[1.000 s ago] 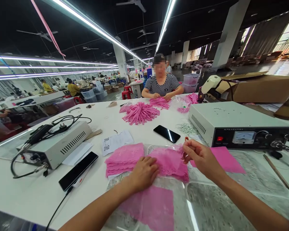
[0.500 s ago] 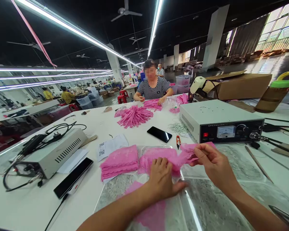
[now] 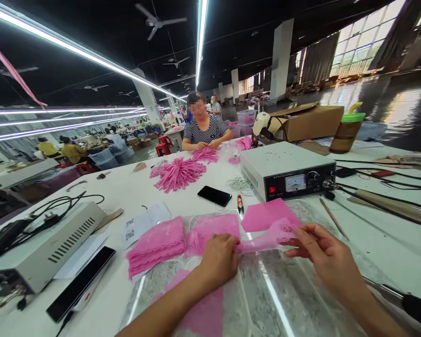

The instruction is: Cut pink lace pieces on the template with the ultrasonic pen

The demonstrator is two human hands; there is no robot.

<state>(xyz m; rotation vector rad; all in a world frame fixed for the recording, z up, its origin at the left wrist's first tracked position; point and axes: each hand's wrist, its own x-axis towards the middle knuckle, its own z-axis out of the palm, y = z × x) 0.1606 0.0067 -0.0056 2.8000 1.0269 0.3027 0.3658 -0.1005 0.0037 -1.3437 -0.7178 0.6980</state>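
A thin strip of pink lace fabric (image 3: 264, 240) is stretched between my two hands. My left hand (image 3: 220, 257) is closed on its left end, the fingers curled. Its right end is pinched between the thumb and fingers of my right hand (image 3: 324, 248). Behind the strip lies a flat pink fabric piece (image 3: 263, 216). Just beyond my left hand is a pink lace pile (image 3: 210, 227), partly covered by that hand. Left of it sits a neat stack of pink lace pieces (image 3: 156, 245). More pink fabric (image 3: 205, 309) lies beneath my left forearm.
Thread snips (image 3: 240, 204), a black phone (image 3: 214, 195) and a control box (image 3: 289, 171) stand beyond my hands. Another box (image 3: 63, 243) and a dark phone (image 3: 80, 281) are left. Across the table, a person in stripes (image 3: 206, 128) handles pink strips (image 3: 178, 174).
My hands have drawn apart, pulling the bunched lace into a taut strip. My left hand has curled shut. A flat pink piece now shows behind the strip, and the view has turned right.
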